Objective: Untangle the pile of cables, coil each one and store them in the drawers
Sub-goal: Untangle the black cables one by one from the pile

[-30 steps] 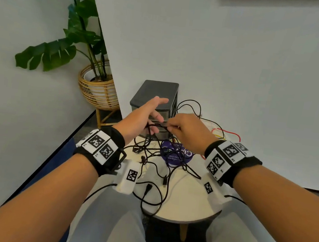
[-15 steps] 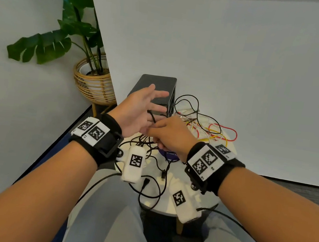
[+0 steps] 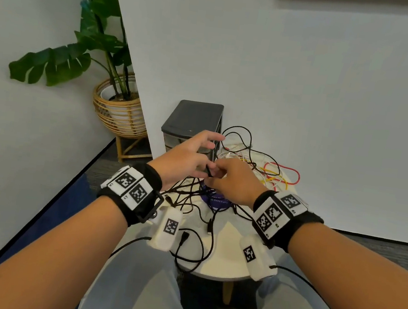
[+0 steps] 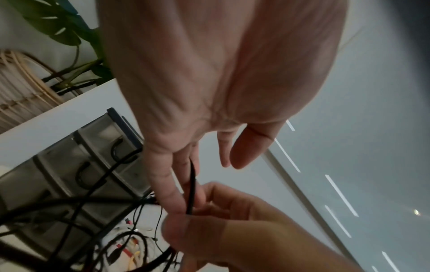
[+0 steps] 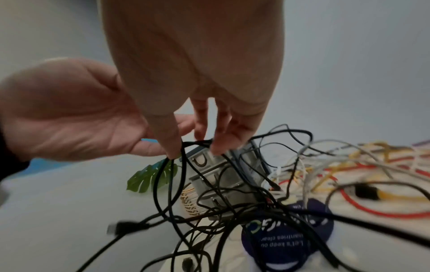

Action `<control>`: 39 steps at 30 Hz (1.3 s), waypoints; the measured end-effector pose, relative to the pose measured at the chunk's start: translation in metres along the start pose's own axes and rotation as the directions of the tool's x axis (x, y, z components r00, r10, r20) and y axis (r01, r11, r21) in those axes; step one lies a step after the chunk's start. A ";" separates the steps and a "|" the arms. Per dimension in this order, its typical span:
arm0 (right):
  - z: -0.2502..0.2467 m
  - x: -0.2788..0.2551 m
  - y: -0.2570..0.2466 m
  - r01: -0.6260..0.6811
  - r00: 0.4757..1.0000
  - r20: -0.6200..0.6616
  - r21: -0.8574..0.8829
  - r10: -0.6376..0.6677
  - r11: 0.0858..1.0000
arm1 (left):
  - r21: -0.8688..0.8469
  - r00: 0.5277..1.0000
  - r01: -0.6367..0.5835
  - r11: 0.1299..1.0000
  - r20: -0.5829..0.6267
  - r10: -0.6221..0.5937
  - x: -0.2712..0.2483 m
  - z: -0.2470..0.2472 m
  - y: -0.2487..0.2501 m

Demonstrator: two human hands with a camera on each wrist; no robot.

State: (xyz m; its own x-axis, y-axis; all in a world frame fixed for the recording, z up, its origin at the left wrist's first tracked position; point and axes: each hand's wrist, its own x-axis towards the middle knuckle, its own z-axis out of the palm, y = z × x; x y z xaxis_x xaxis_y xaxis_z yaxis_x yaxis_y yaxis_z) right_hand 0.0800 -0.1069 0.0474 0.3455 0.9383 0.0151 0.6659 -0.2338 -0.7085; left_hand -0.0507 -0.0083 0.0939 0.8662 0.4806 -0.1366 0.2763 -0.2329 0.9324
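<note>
A black cable (image 3: 208, 171) runs between my two hands, just in front of the grey drawer unit (image 3: 194, 118). My left hand (image 3: 207, 160) has its fingers spread and nearly straight, thumb apart. In the left wrist view the black cable (image 4: 191, 184) lies clamped between two of its fingers (image 4: 170, 185). My right hand (image 3: 214, 175) pinches the same cable (image 5: 197, 142) between thumb and fingertips (image 5: 168, 147), and loops of it hang down to the tangled pile (image 3: 189, 198) on the table. The drawers (image 4: 97, 165) look shut.
The small round white table (image 3: 222, 264) also carries red, yellow and white cables (image 3: 276, 174) at the right and a purple round disc (image 3: 217, 201) under the black tangle. A potted plant in a wicker basket (image 3: 119, 110) stands behind on the left. A white wall lies close behind.
My right hand has moved left until it is against my left hand's fingers. The left hand's fingers have spread and straightened. Both hands stay in front of the drawer unit.
</note>
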 end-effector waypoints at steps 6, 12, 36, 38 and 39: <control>-0.001 0.006 0.007 -0.117 0.993 0.031 0.335 0.113 0.935 | 0.522 0.961 -0.078 0.849 -0.189 0.204 -0.005 0.000 -0.009; -0.010 0.009 0.006 -0.104 0.995 0.039 0.404 0.096 0.909 | 0.662 0.995 -0.031 0.748 -0.049 0.085 0.003 0.004 -0.012; -0.064 0.004 -0.014 -0.052 0.978 -0.204 -0.427 -0.040 0.903 | -0.307 0.995 -0.032 0.951 -0.098 0.002 -0.009 -0.025 0.000; -0.075 0.006 -0.029 -0.010 0.985 -0.162 -0.365 -0.053 0.931 | -0.284 0.996 0.090 0.955 0.041 -0.082 -0.009 -0.027 -0.001; -0.078 0.007 -0.034 0.042 0.986 -0.139 -0.304 -0.088 0.952 | -0.280 0.989 0.135 0.951 0.099 -0.112 -0.008 -0.027 -0.001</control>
State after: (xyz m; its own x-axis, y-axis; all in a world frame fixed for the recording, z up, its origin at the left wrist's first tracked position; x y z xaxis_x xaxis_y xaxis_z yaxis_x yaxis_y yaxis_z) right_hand 0.1116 -0.1122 0.1264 0.3742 0.9107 0.1751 0.8491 -0.2606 -0.4594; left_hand -0.0691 0.0108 0.1031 0.8670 0.4173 -0.2723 0.2633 0.0801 0.9614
